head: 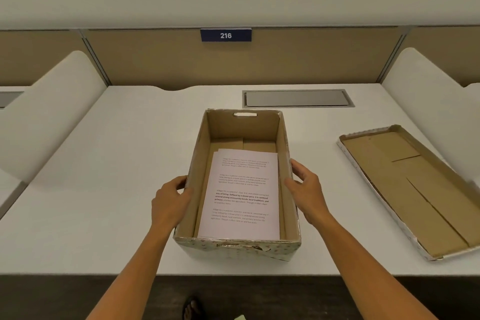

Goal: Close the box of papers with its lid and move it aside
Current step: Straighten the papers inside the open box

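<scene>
An open cardboard box (242,126) with handle slots stands in the middle of the white desk. Printed sheets of paper (244,197) lie flat on its bottom. My left hand (170,201) rests against the box's left wall, thumb on the rim. My right hand (305,186) holds the right wall, thumb over the rim. The box's lid (405,184) lies upside down on the desk to the right, apart from the box, brown inside facing up.
White desk (117,163) with curved side dividers (52,117) left and right, and a tan back panel bearing a "216" sign (226,35). A metal cable hatch (297,98) is set into the desk behind the box. The desk's front edge runs just below the box.
</scene>
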### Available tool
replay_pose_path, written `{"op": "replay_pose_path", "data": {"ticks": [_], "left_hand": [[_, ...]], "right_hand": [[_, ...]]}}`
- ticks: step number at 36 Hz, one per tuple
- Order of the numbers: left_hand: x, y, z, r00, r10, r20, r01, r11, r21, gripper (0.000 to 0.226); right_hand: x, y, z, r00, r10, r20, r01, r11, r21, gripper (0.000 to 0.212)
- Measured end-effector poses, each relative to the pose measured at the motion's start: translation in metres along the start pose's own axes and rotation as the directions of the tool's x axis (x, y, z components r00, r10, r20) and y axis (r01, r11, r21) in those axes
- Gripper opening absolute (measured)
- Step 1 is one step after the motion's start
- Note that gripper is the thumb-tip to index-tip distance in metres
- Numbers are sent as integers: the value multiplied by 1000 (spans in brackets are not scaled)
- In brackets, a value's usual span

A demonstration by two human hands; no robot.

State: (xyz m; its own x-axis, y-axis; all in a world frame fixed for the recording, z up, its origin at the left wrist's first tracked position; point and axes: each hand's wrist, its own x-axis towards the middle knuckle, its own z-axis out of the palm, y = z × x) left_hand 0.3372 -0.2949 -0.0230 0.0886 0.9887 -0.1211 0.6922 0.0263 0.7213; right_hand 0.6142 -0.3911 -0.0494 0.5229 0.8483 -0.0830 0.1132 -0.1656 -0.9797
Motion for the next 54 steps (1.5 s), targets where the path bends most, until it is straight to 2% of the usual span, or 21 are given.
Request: {"op": "replay_pose_path", "data": {"ticks": [13, 21, 30, 38, 43, 54], "left_hand": [[-4, -8, 6, 992, -121, -25, 114, 975, -192, 33], [0, -13, 7, 991, -131, -5, 126, 961, -245, 34], [3, -19, 7, 995, -99, -4, 95, 964, -249, 37], [6, -17, 4, 999, 36, -1, -35, 979, -200, 39], [10, -19, 3, 997, 63, 40, -55, 984, -172, 45], [17, -19, 1, 979, 103, 174, -90, 993, -79, 55]], "right_hand": [[-2, 5, 4, 997, 9, -78, -8, 1000, 20, 42], [-4, 8, 8, 988, 34, -150, -33, 999, 8, 41], [-9, 0, 11, 975, 53, -215, -59, 998, -18, 42], [-11, -5, 13, 965, 39, -260, -64, 994, -90, 39], [-11, -6, 9, 970, 38, -239, -72, 988, -135, 34], [-7, -10, 7, 972, 46, -230, -102, 966, -237, 37]]}}
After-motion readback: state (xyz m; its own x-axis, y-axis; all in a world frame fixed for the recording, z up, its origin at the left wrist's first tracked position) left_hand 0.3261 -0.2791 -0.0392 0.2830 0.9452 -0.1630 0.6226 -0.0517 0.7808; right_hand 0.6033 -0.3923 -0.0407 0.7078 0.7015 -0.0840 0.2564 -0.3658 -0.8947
